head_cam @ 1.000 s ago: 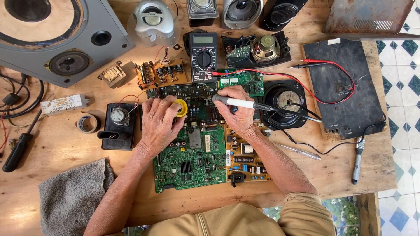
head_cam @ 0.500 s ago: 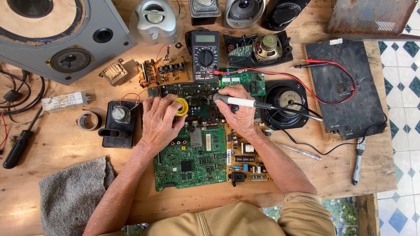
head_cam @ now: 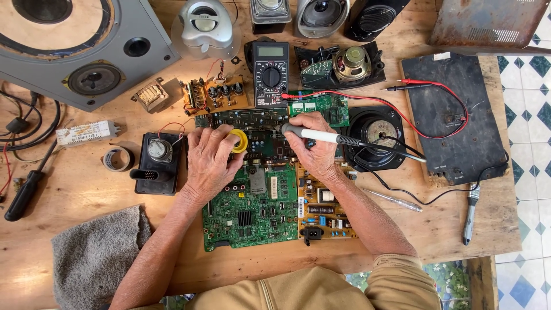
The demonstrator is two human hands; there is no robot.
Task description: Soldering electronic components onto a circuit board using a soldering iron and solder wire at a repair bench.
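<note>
My left hand (head_cam: 211, 162) grips a small yellow spool of solder (head_cam: 239, 140) over a dark circuit board (head_cam: 252, 123). My right hand (head_cam: 314, 148) holds a soldering iron (head_cam: 327, 137) with a white and black handle; its tip end points left toward the spool, its cable runs off to the right. Below both hands lies a large green circuit board (head_cam: 252, 212) joined to a tan power board (head_cam: 324, 209). The spot where the iron's tip meets the board is hidden by my fingers.
A black multimeter (head_cam: 271, 72) with red and black probe leads (head_cam: 425, 86) sits behind the boards. Speakers (head_cam: 86, 46), a loose speaker driver (head_cam: 376, 135), a grey cloth (head_cam: 97, 252), a screwdriver (head_cam: 26, 192), tape roll (head_cam: 117, 159) and a black panel (head_cam: 453, 115) crowd the wooden table (head_cam: 69, 195).
</note>
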